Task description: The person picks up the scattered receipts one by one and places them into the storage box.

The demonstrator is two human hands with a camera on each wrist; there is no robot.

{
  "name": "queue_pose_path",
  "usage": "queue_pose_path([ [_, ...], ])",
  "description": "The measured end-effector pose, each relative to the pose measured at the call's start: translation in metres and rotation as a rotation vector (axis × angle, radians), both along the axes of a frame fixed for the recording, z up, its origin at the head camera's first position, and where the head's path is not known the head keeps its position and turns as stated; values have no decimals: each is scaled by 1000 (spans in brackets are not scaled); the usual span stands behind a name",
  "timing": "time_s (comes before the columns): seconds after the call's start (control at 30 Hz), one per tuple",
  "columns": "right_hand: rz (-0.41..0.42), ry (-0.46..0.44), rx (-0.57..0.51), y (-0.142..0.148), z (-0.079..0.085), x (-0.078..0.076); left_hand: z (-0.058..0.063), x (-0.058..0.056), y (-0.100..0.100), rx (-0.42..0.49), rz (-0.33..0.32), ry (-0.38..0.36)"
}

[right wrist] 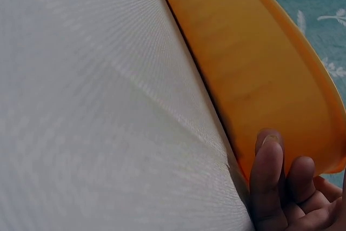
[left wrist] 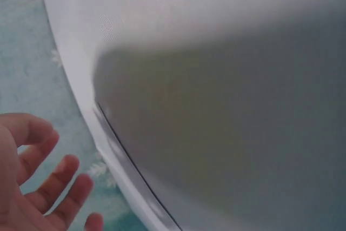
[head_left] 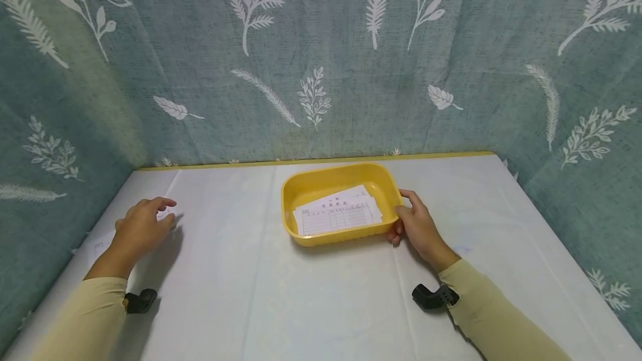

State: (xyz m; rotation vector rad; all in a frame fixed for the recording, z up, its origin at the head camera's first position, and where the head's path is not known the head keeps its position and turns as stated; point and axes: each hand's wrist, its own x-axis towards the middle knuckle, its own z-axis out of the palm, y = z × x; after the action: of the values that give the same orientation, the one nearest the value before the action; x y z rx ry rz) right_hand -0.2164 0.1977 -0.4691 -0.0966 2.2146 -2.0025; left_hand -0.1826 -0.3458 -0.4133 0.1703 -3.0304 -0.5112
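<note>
A shallow yellow plastic tray [head_left: 341, 235] stands toward the back of the white table, with printed paper forms [head_left: 338, 216] lying in it, partly overlapping. My right hand [head_left: 418, 227] grips the tray's right end, thumb at the rim and other fingers against the outer wall. Those fingertips show against the tray's side [right wrist: 243, 63] in the right wrist view. On the left, my left hand [head_left: 142, 227] hovers over the table with bent, spread fingers and holds nothing. Beside and under it, white paper with faint print [head_left: 100, 247] shows, mostly hidden by the hand and wrist.
The white-covered table [head_left: 321, 305] ends at a yellow strip [head_left: 225, 164] along its back edge. Green leaf-patterned cloth [head_left: 321, 60] rises behind and at both sides. Each wrist wears a black camera, the right one [head_left: 433, 297] close above the tabletop.
</note>
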Motion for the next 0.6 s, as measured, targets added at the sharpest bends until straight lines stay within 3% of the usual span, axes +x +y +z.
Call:
queue_pose_path([
  [0.43, -3, 6, 24, -2, 1, -2, -6, 8, -39, -68, 144, -210],
  [0.6, 0, -4, 20, 0, 2, -2, -5, 6, -48, -104, 156, -296],
])
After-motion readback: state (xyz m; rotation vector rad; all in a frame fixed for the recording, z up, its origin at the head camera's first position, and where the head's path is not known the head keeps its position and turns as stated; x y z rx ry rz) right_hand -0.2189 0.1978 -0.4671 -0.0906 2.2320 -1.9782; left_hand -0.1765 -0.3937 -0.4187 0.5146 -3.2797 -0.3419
